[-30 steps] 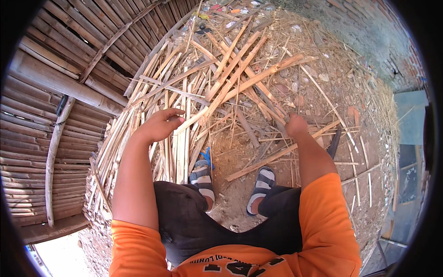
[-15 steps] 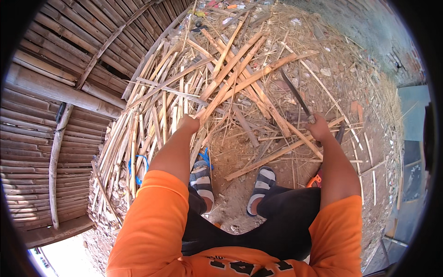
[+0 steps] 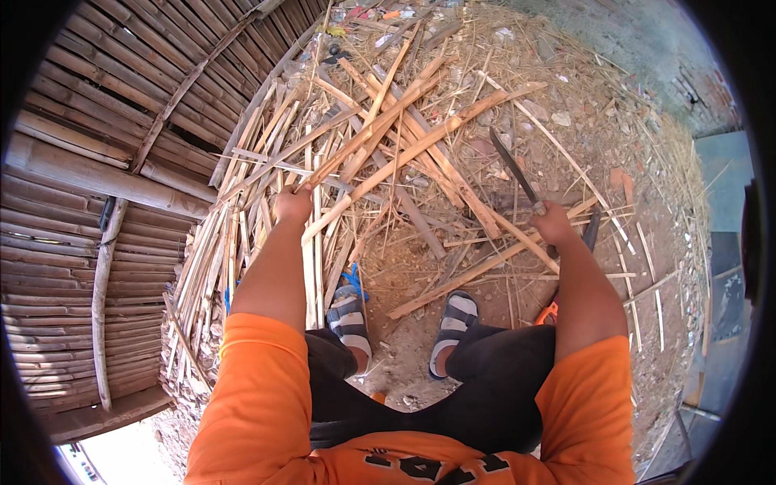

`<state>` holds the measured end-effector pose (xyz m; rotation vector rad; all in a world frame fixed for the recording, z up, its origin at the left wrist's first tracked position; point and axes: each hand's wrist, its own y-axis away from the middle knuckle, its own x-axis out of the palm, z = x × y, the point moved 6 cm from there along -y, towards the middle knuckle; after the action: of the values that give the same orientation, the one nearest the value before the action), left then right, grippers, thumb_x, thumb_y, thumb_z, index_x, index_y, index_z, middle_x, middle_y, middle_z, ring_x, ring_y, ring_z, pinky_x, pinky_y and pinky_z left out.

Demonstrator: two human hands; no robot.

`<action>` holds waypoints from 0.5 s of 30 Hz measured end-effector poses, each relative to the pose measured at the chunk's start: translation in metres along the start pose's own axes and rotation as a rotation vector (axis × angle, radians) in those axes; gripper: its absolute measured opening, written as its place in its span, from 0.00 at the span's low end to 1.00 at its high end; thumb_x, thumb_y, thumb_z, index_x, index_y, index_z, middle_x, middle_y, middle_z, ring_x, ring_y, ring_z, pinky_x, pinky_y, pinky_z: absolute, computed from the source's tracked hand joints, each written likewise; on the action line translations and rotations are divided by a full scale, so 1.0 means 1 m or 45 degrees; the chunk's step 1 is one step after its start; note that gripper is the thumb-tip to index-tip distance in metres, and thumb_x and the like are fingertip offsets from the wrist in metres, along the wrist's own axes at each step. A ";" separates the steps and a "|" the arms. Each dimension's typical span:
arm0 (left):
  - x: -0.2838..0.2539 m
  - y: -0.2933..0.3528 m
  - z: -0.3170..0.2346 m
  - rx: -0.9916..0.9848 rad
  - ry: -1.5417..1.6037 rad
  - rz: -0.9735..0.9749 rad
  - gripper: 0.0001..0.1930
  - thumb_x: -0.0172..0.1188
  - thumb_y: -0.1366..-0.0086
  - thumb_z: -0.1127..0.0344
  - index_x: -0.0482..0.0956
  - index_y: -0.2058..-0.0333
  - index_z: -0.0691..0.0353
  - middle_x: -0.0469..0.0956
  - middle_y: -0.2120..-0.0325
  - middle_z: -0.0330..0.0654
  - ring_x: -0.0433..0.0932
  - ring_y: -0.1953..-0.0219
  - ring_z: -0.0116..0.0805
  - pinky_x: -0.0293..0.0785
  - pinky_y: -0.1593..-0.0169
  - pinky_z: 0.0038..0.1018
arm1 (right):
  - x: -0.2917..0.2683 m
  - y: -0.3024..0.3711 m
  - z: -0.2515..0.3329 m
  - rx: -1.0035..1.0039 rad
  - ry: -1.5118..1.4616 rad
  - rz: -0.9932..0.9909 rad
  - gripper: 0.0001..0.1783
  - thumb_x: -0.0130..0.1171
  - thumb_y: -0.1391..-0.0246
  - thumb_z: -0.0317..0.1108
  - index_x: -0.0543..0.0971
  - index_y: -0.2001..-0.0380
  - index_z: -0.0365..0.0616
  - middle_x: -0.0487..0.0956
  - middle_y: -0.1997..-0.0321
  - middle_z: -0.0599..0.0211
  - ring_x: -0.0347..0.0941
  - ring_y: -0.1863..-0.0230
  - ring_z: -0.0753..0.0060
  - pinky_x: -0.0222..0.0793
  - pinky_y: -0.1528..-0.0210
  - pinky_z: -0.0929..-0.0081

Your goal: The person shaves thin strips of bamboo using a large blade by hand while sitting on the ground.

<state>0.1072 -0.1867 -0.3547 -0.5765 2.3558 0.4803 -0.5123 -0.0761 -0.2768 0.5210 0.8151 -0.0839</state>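
Bamboo strips cover the dirt ground (image 3: 404, 267) in the head view. Left hand (image 3: 293, 204) is clamped on a long bamboo strip (image 3: 404, 153) that runs up and to the right across the pile (image 3: 242, 234). Right hand (image 3: 552, 222), empty and low on the litter a second ago, now grips a dark machete (image 3: 513, 170), blade raised above the strips. Judgement: cutting is being set up.

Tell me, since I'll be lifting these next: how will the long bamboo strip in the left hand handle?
The strip in the left hand looks thin and long, so probably light and springy. It lies tangled in the pile, so it may snag. Split edges could be sharp.
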 end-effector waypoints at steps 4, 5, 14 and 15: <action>-0.102 0.042 -0.173 0.550 -0.062 -0.153 0.20 0.70 0.40 0.53 0.84 0.56 0.62 0.84 0.67 0.47 0.82 0.64 0.43 0.76 0.55 0.36 | -0.022 -0.011 -0.032 -0.128 0.044 -0.198 0.29 0.68 0.51 0.33 0.75 0.46 0.30 0.82 0.64 0.52 0.78 0.66 0.63 0.72 0.61 0.64; -0.148 0.049 -0.194 0.749 -0.013 -0.266 0.18 0.70 0.39 0.54 0.84 0.57 0.61 0.84 0.67 0.48 0.82 0.64 0.42 0.76 0.55 0.35 | -0.023 -0.007 -0.005 -0.171 0.001 -0.175 0.29 0.68 0.50 0.33 0.75 0.46 0.31 0.82 0.65 0.54 0.78 0.67 0.65 0.72 0.62 0.65; -0.316 0.291 -0.359 1.507 -0.332 -0.316 0.11 0.67 0.37 0.67 0.82 0.58 0.66 0.81 0.65 0.45 0.82 0.63 0.36 0.76 0.56 0.31 | -0.083 0.124 0.136 -0.525 -0.470 -0.332 0.25 0.69 0.46 0.37 0.75 0.48 0.36 0.79 0.74 0.63 0.73 0.78 0.74 0.68 0.73 0.69; -0.325 0.302 -0.361 1.510 -0.358 -0.326 0.12 0.67 0.37 0.67 0.82 0.59 0.67 0.81 0.66 0.45 0.81 0.64 0.36 0.76 0.57 0.31 | -0.085 0.143 0.149 -0.553 -0.495 -0.344 0.24 0.69 0.45 0.36 0.75 0.49 0.36 0.79 0.74 0.64 0.73 0.79 0.74 0.68 0.74 0.70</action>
<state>-0.0095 -0.0160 0.1782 -0.1923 1.8229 -0.8623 -0.4325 -0.0329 -0.0730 -0.0220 0.4953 -0.2429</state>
